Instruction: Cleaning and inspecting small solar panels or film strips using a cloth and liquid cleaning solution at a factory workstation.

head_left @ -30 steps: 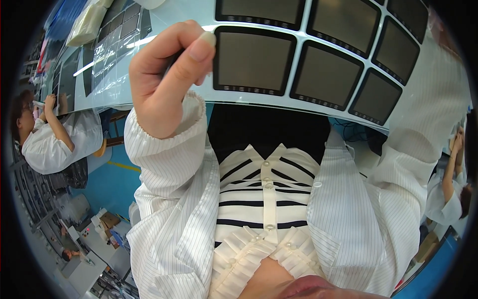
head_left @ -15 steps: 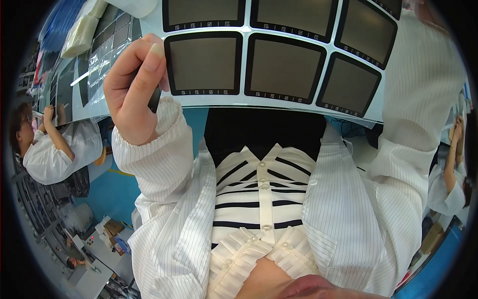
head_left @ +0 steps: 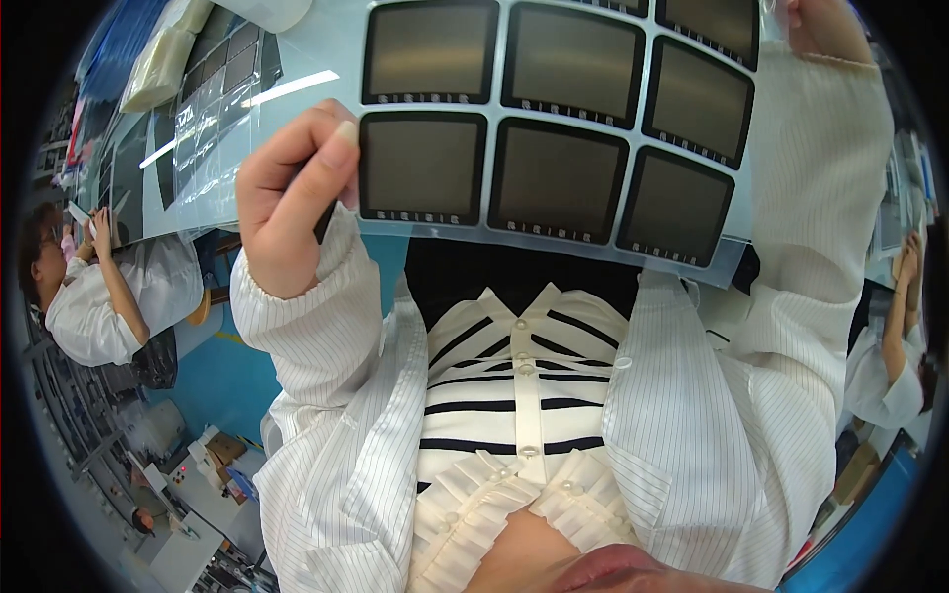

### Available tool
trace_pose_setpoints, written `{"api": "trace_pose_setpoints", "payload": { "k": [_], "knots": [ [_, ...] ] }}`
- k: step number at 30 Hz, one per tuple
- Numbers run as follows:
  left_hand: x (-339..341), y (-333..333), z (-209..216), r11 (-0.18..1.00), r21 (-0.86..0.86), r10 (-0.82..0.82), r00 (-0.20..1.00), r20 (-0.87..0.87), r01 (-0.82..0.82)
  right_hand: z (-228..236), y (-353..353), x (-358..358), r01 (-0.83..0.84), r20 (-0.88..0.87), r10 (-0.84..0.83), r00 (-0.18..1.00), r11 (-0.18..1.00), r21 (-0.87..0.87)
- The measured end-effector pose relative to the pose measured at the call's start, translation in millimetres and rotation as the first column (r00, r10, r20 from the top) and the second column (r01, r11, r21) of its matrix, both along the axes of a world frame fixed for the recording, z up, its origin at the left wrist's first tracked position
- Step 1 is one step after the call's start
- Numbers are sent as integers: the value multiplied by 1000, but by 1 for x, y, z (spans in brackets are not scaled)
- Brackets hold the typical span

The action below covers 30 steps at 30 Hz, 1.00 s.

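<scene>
A sheet of dark film panels [head_left: 494, 168] with black borders and small pale marks spans the upper middle, its near edge hanging past the table's front edge. My left hand [head_left: 297, 203] is closed, thumb and fingers pinching the sheet's left edge. Something narrow and black [head_left: 324, 222] shows in that palm; its kind cannot be made out. At the upper right my right hand [head_left: 832, 30] is closed at the sheet's right edge, partly cut off by the picture's top. The sheet's far part is out of view.
The pale table [head_left: 213, 203] bears clear plastic sleeves [head_left: 213, 124] at the left, beside a yellowish wrapped bundle [head_left: 158, 74] and blue material [head_left: 114, 44]. A whitish container [head_left: 267, 10] stands at the top. Co-workers in white sit left [head_left: 124, 301] and right [head_left: 885, 371].
The sheet has come nearer to me and tilted, its near edge now past the table edge. My left hand has moved right with it, and more of my right hand shows.
</scene>
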State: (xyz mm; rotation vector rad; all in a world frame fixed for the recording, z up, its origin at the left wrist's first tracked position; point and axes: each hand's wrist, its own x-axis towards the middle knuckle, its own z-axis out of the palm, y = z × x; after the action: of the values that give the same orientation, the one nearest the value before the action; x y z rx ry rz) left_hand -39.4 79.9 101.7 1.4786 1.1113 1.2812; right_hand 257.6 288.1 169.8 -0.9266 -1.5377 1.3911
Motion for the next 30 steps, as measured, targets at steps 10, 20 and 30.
{"api": "trace_pose_setpoints", "payload": {
  "k": [10, 20, 30],
  "knots": [
    [9, -17, -7, 948, -297, -83, 990, 112, 113, -31, -21, -18, 370, 49, -386, 921, 831, -416],
    [18, -34, -15, 892, -416, -102, 975, 195, 177, -95, 25, 76, -12, 227, 75, 971, 964, -267],
    [20, -42, -15, 900, -399, -101, 974, 203, 176, -87, 12, 71, -44, 194, 90, 977, 972, -229]
  ]
}}
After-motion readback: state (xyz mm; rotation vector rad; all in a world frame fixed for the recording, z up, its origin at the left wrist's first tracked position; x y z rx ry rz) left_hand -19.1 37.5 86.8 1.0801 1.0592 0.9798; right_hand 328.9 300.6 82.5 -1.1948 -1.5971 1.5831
